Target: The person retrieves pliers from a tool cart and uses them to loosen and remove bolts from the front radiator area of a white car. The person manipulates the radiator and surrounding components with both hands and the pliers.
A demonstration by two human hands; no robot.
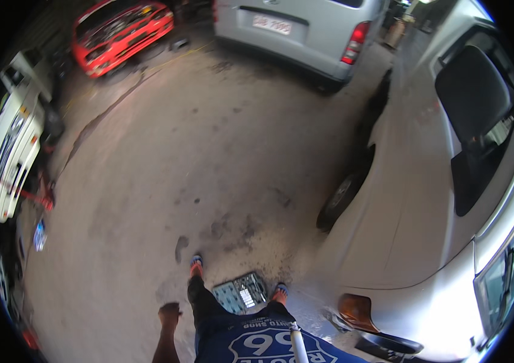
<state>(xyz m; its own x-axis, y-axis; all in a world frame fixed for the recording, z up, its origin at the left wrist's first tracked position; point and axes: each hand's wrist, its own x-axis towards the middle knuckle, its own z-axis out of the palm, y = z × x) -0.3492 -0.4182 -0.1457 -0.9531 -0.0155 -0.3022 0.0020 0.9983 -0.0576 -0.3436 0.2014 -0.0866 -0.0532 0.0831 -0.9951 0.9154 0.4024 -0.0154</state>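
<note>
My left hand (170, 314) hangs beside my left leg with its fingers curled in. Its darker underside is blurred, and I cannot make out whether anything is inside the fist. My right hand is out of the picture. On the floor between my sandalled feet lies an opened teal tool case (228, 295), with a white label or sheet in one half. The left hand is apart from it. A pale rod-like thing (297, 342) crosses the front of my blue shirt (257, 342); what holds it does not show.
A silver car (402, 236) stands close on my right, its front wheel (343, 195) turned toward the floor space. Ahead is a grey van (287, 45), and a red car (121, 36) sits far left. A white vehicle (12, 151) and a red stand (42, 196) line the left side.
</note>
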